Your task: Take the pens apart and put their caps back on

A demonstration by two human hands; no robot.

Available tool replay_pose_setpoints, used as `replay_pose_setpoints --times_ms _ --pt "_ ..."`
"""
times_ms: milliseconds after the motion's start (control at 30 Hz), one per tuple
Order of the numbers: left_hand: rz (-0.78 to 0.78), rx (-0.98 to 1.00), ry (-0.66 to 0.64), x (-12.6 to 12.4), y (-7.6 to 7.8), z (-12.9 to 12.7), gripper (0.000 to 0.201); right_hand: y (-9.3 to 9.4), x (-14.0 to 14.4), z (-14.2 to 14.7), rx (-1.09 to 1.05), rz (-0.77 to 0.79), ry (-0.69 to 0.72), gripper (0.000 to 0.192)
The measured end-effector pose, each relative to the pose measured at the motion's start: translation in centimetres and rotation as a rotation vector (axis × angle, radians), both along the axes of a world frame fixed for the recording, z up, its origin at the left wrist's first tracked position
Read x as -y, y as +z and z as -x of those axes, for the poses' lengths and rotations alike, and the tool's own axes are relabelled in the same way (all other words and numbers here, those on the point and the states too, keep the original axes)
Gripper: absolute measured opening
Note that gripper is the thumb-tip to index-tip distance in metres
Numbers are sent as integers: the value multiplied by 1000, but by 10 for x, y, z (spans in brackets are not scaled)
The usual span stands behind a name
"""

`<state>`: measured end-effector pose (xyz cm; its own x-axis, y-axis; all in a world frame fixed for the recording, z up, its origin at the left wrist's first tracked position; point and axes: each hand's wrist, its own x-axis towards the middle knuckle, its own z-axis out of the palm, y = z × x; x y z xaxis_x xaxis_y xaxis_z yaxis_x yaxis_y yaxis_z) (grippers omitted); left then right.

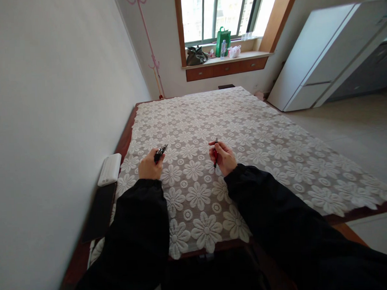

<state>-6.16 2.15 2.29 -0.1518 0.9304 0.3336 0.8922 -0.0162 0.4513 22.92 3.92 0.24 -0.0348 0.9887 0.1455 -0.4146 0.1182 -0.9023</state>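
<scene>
On window sill (255,55): green bag (219,43) upright, handle up; clear bottle (223,50) in front of it; dk bag (196,56) slumped to L; pale plastic bag (234,52) to R. Contents of bags hidden; can't tell if bottle's full. Drawers (227,69) below sill are shut.

Hard to see: L hand (150,166) covers most of dk tool (160,154); R hand (225,157) hides part of red & blk tool (216,157). Exact kind of either unclear. Fridge (324,49) cut off at R edge.

Dk tool: blk body w/ shiny metal at far end, tilted up-R. Red & blk tool: thin, pen-like, red mid, blk lower end, grey tip, near upright. Both are over flowered cloth (190,151) on table (125,137). L grip closed round dk tool; R grip pinched on red & blk tool, thumb & fingers. Hands well apart.
</scene>
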Motion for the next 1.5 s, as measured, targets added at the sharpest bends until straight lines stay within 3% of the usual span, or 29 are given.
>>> replay_pose_setpoints --times_ms 67,167,300,467,767,1033,1233,1367,1500 --pt "117 -233 -57 -1 4 13 24 1 1 -1 100 -53 2 34" --pt "234 -360 -58 -3 2 24 29 1 3 -2 265 -135 -39 32" --pt "284 -315 -85 -4 -5 17 37 -1 6 -2 569 -322 -81 28" --pt "253 -261 -106 1 -10 1 39 -7 10 0 933 -553 13 31" --pt "492 -335 -205 8 -10 -1 75 -11 9 -1 979 -587 49 29" --pt "476 -387 -269 6 -6 2 87 -10 10 -1 971 -578 62 27" --pt "437 -504 -183 11 -15 3 90 -10 10 0 964 -572 58 27" --pt "419 -526 -276 5 -18 4 95 -10 11 0 971 -580 59 27" --pt "437 -465 -280 -2 -18 2 98 -10 10 -1 975 -585 71 27"
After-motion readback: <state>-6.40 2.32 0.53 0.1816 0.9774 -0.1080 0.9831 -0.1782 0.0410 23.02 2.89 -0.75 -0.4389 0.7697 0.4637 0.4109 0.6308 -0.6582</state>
